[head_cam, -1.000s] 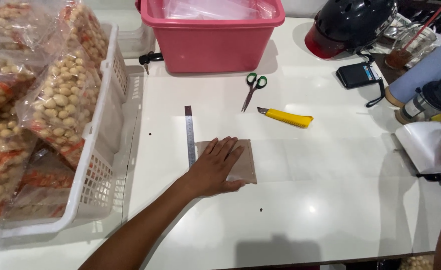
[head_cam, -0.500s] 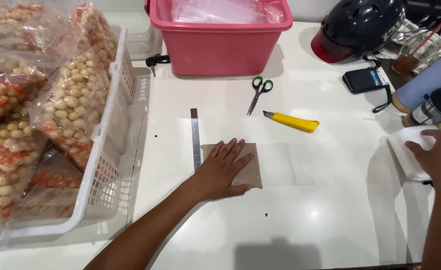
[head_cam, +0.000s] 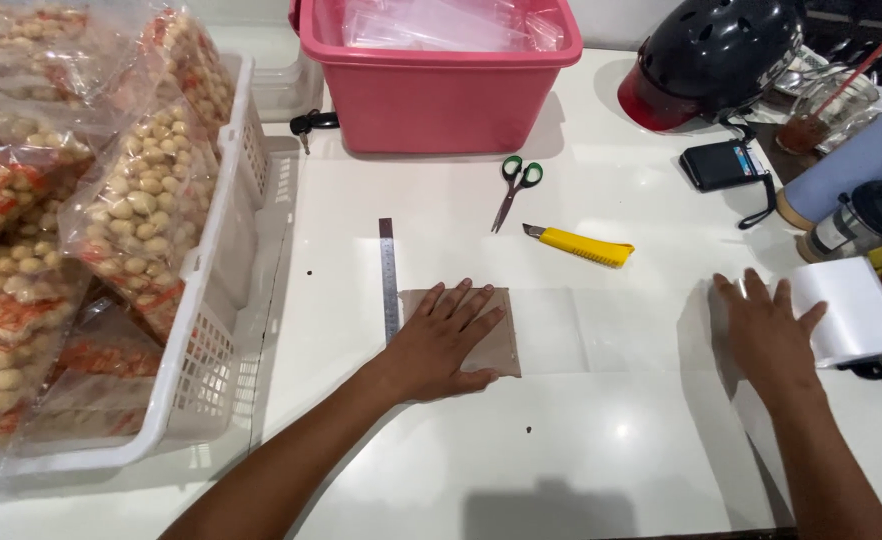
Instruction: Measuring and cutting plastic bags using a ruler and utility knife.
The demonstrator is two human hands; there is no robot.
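A small brown cardboard rectangle [head_cam: 499, 340] lies flat near the middle of a white desk [head_cam: 581, 450]. The left hand [head_cam: 439, 338] rests on it palm down, fingers spread and grasping nothing, pinning it in place. A clear plastic film [head_cam: 601, 330] runs from under that hand across the desk toward the right edge, lying flat over the cardboard. The right hand [head_cam: 769, 335] presses down on the film's far end, also open and flat. Just beyond its fingers, at the right edge, the film curls up into a white roll [head_cam: 851, 310].

A steel ruler [head_cam: 388, 278] lies just beside the cardboard's left edge, touching the left hand's thumb side. Further back sit a yellow utility knife [head_cam: 581, 245] and green-handled scissors [head_cam: 513, 185], neither one touched.

Judging from this, the film is drawn out and smoothed over the cardboard, but it appears uncut, one piece with the roll, and the cutting tools lie idle.

Along the back edge stands a pink tub [head_cam: 439, 75] holding clear bags. At the back right corner are a dark helmet [head_cam: 713, 55], a black wallet [head_cam: 726, 162] and a lidded drink cup [head_cam: 866, 215]. Off the left edge, a white basket [head_cam: 216, 290] holds bagged peanuts [head_cam: 136, 200].
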